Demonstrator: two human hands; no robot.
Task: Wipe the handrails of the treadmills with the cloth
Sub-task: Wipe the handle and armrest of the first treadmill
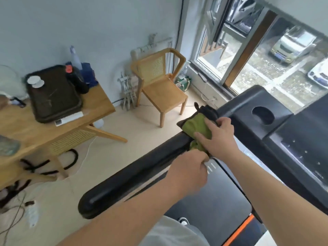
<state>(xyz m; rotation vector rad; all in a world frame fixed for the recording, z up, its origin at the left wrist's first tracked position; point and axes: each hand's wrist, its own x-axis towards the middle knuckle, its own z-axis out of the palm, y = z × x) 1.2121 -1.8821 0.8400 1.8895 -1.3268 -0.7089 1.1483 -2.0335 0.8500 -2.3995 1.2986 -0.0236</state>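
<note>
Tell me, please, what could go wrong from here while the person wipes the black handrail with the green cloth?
1. The cloth is bunched close to the console; the long stretch of handrail toward its rounded end may get skipped.
2. The left hand and right hand both grip the cloth, so neither steadies the person standing on the belt; a slip seems possible.

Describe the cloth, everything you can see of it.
The cloth is olive green with a dark backing or edge, soft fabric, folded and bunched. It is wrapped over the black padded handrail near the console end. The right hand clasps it from above, thumb and fingers spread over it; the left hand pinches its lower bunched end.
</note>
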